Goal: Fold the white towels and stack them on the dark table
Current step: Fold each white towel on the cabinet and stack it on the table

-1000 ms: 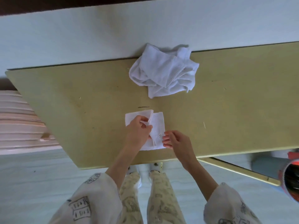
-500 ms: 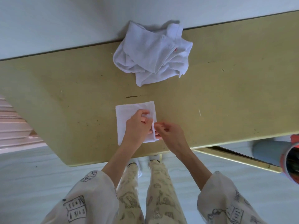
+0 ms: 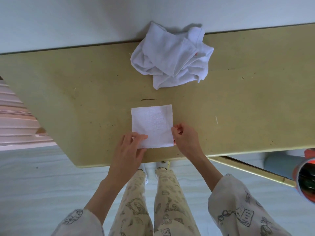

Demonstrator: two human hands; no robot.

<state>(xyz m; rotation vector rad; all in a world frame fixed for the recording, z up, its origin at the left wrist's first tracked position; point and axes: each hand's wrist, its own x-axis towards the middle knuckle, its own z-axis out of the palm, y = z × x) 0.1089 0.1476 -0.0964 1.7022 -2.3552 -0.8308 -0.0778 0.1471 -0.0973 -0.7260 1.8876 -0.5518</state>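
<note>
A small folded white towel (image 3: 152, 124) lies flat as a neat rectangle on the olive-tan table (image 3: 85, 92), near its front edge. My left hand (image 3: 129, 147) rests on the towel's near left corner, its fingers fairly straight on top of the cloth. On the towel's right edge, near the front corner, my right hand (image 3: 185, 137) pinches the cloth between thumb and curled fingers. A crumpled heap of white towels (image 3: 172, 57) lies at the table's far edge, against the pale wall.
The table's front edge runs just below my hands. A pink ribbed object (image 3: 15, 120) stands at the left beyond the table's end. A red-rimmed round object (image 3: 306, 174) sits at the far right, below table level. My patterned trousers and pale floor fill the bottom.
My left hand finished the fold and slid from the towel's middle to its near left corner. The towel now lies flat. My right hand stays at the right edge.
</note>
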